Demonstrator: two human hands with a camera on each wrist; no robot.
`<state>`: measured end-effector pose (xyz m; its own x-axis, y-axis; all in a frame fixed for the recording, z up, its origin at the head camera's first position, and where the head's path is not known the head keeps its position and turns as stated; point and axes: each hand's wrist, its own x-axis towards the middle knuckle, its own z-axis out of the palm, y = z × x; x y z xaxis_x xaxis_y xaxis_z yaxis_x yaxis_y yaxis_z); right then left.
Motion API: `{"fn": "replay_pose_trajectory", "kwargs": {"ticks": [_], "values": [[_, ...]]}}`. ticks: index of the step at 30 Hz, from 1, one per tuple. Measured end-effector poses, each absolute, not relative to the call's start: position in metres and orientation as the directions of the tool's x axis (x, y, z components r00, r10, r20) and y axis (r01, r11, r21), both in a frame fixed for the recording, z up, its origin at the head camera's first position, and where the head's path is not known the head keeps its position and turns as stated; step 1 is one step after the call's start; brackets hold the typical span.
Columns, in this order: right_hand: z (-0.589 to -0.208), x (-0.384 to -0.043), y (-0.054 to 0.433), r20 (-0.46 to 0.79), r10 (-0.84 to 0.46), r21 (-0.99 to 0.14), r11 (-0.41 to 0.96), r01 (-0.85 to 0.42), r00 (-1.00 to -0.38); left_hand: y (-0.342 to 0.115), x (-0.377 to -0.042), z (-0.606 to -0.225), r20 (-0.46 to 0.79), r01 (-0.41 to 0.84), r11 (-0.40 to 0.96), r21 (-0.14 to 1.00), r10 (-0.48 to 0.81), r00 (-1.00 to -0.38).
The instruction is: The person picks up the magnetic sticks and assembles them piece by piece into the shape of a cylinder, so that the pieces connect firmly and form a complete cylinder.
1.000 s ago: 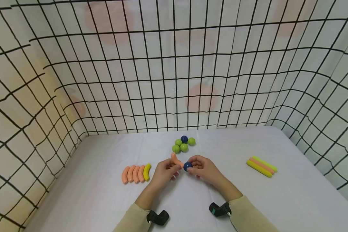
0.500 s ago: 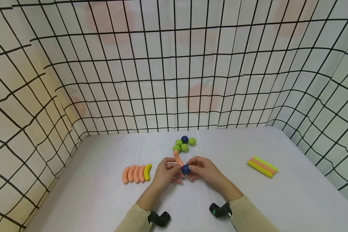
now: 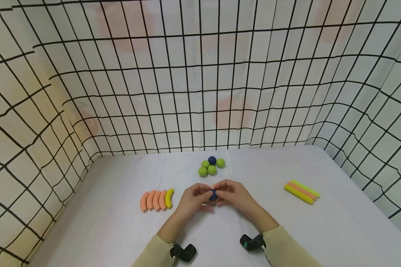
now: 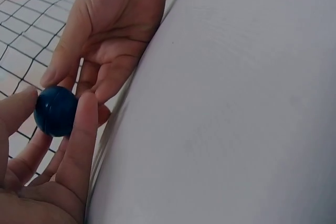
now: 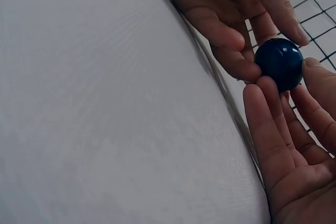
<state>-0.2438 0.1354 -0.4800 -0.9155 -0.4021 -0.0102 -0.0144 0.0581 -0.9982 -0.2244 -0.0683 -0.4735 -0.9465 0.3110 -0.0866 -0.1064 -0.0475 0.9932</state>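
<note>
Both hands meet over the middle of the table around a glossy dark blue ball [image 3: 213, 195]. My left hand [image 3: 193, 199] pinches the ball from the left with thumb and fingers. From the right, the thumb and fingers of my right hand [image 3: 236, 194] grip it too. Just behind the ball, a bit of a curved orange piece [image 3: 213, 185] shows; the hands and ball hide the rest. The wrist views show the blue ball [image 4: 55, 111] between the fingertips of both hands, and a fine seam line runs over it. In the right wrist view the ball [image 5: 280, 64] looks smooth and shiny.
Behind the hands lie several green balls [image 3: 212, 170] and another blue ball [image 3: 212, 160]. Curved orange pieces [image 3: 156, 200] and a yellow one [image 3: 169, 198] line up at left. Straight coloured sticks [image 3: 300, 191] lie at right. Black-grid netting [image 3: 200, 92] encloses the white table [image 3: 120, 237].
The orange piece, earlier sticking up from the left fingers beside the ball, has turned mostly out of sight behind it. The left fingers have moved right onto the ball.
</note>
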Motion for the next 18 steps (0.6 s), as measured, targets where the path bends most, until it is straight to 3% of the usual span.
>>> {"fn": "replay_pose_trajectory", "kwargs": {"ticks": [8,13,18], "values": [[-0.4782,-0.2433,0.1333,-0.027,-0.364,-0.996,0.087,-0.006,-0.931,-0.0687,-0.2258,-0.4736,-0.108,-0.146,-0.11,0.983,0.297,-0.949],[-0.4752,-0.2437,0.133,-0.101,-0.348,-0.993,0.093,0.073,-0.932,-0.0714,-0.227,-0.4713,-0.123,-0.197,-0.226,0.954,0.306,-0.944],[-0.4718,-0.2424,0.1349,-0.179,-0.354,-0.982,0.015,0.186,-0.918,-0.0737,-0.2282,-0.4707,-0.118,-0.222,-0.316,0.923,0.316,-0.941]]}}
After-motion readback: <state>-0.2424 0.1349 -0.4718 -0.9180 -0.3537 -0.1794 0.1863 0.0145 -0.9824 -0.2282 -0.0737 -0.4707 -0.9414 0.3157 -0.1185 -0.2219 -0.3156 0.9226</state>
